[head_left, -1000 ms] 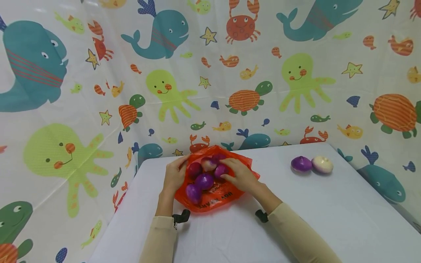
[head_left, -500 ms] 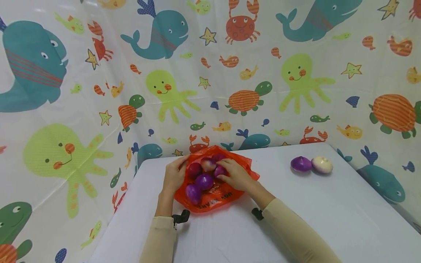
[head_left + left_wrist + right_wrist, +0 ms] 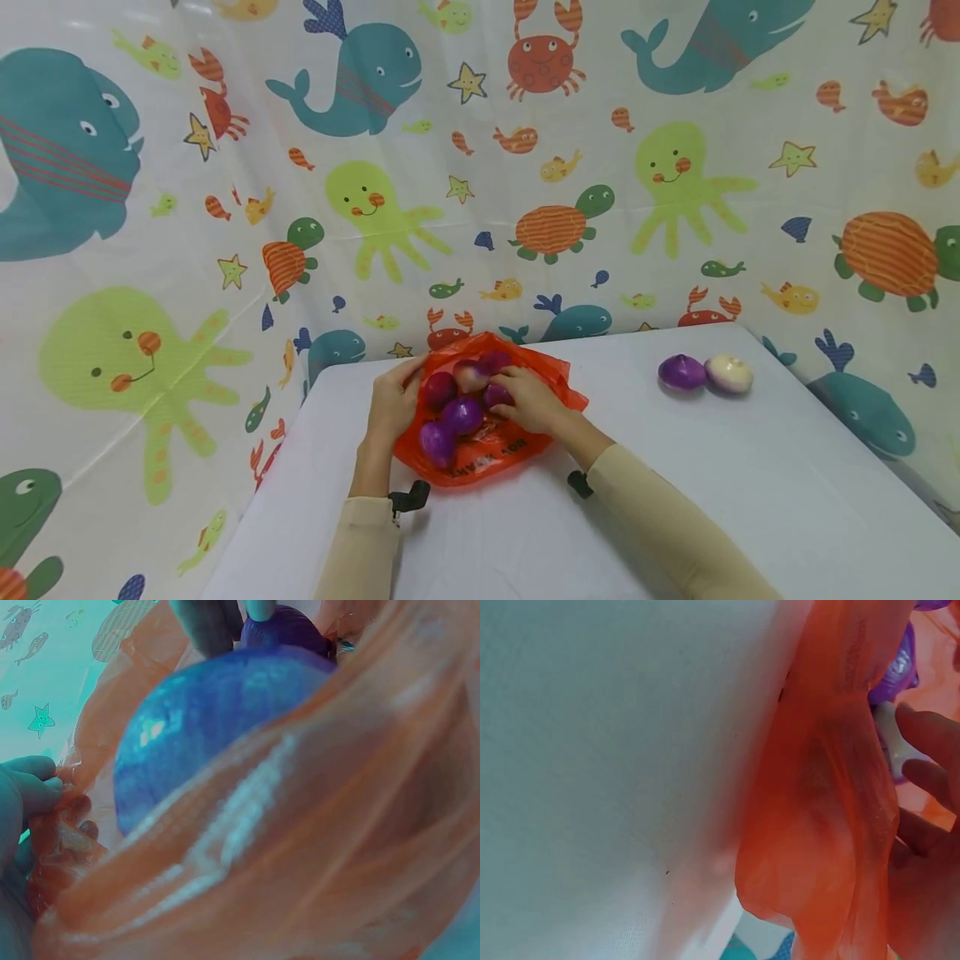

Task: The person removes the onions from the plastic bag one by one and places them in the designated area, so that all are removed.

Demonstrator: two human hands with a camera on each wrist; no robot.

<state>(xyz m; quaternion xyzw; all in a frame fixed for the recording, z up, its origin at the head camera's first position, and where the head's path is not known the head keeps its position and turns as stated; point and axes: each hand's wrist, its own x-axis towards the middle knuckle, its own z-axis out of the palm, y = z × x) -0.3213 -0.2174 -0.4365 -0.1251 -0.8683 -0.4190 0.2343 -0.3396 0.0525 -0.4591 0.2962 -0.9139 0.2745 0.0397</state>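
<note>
A red plastic bag [image 3: 480, 467] lies spread on the white table with several purple onions on it, one of them [image 3: 462, 415] near its middle. My left hand [image 3: 393, 403] pinches the bag's left edge; in the left wrist view its fingers [image 3: 34, 784] hold the crumpled plastic. From the right, my right hand [image 3: 534, 402] reaches over the bag with its fingers curled round a purple onion [image 3: 497, 396]. A paler onion [image 3: 471, 376] lies just behind that one. In the right wrist view, the bag's edge [image 3: 817, 825] hangs beside the right hand [image 3: 930, 847].
At the right back of the white table [image 3: 720, 467], a purple onion [image 3: 682, 373] and a whitish one [image 3: 729, 374] sit side by side. A curtain [image 3: 465, 242] printed with sea animals stands behind and to the left of the table.
My right hand has shifted slightly left and inward over the bag, with the onion at its fingers moving a little left. My left hand keeps its hold on the bag.
</note>
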